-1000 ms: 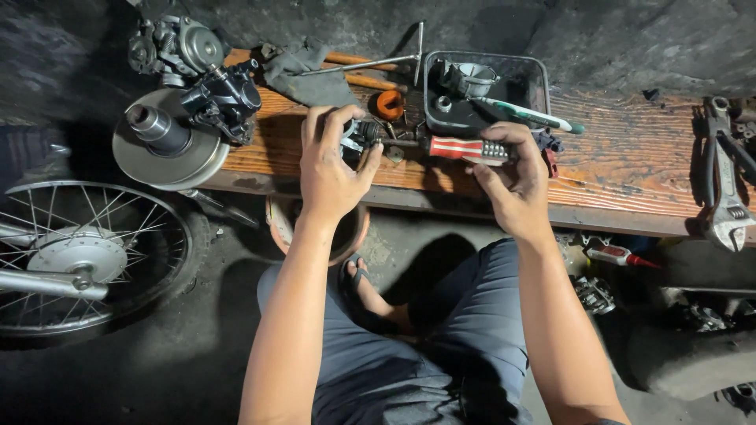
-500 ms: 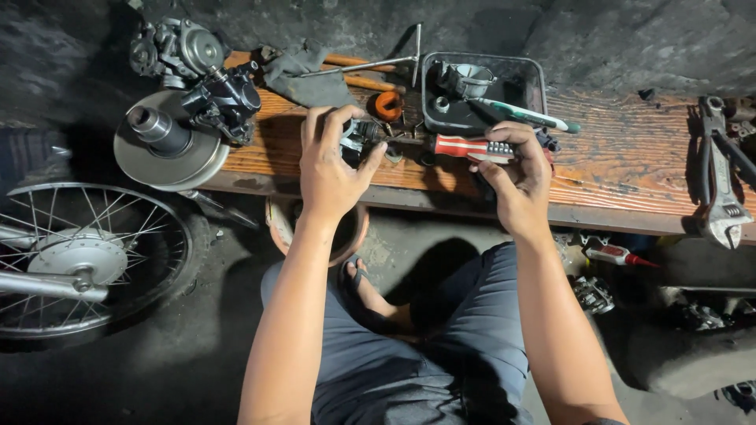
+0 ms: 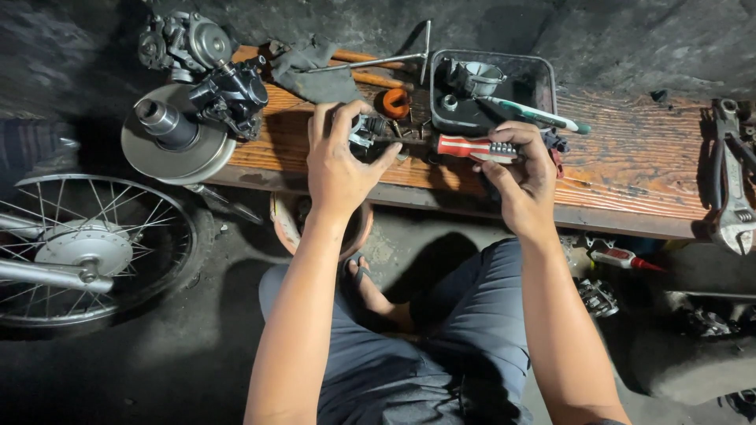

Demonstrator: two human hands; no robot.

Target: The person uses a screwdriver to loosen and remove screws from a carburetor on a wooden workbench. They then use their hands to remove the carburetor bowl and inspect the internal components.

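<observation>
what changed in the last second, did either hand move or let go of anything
Almost nothing changed. The left hand keeps its grip on the small metal part, and the right hand still holds the red-handled screwdriver pointed at it, the handle sitting perhaps slightly higher than before. Nothing was picked up or let go. The black tray, wooden bench and spoked wheel stayed put.

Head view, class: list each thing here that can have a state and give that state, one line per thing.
Left hand: gripping a small metal part over the wooden bench.
Right hand: closed on a red-handled screwdriver, held level, tip at the part.
Black tray: open, parts inside.
Green-tipped pen: lying across the tray rim.
Pipe wrench: lying on the bench end.
Spoked wheel: lying on the floor.
</observation>
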